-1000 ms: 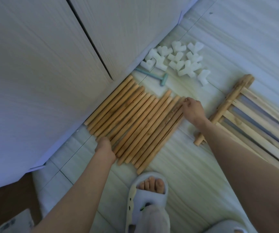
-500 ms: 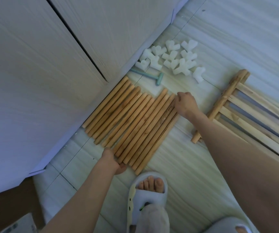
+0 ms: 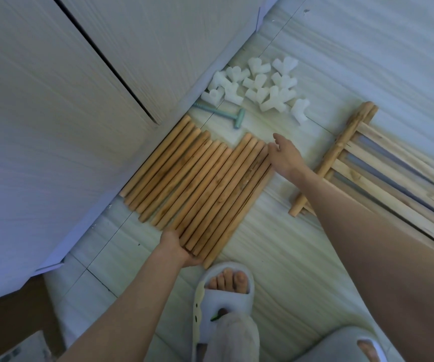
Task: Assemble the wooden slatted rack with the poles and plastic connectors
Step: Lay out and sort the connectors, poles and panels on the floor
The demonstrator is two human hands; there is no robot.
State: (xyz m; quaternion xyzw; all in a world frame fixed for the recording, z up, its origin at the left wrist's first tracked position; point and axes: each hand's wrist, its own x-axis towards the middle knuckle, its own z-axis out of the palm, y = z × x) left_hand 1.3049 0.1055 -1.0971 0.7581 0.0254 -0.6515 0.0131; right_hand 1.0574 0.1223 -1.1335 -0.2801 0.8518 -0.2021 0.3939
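- Poles: 1 flat row on the floor, long axes running from your left hand away toward your right.
- Left hand: spread, palm pressing the near ends.
- Right hand: open, beside the far ends.

Both forearms are bare, no sleeves or jewellery showing. A pale grey open-toe slipper with side holes covers one foot; light trousers at 6 o'clock; a second slipper at 5.

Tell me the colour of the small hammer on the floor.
Pale teal-green hammer, in the head view.
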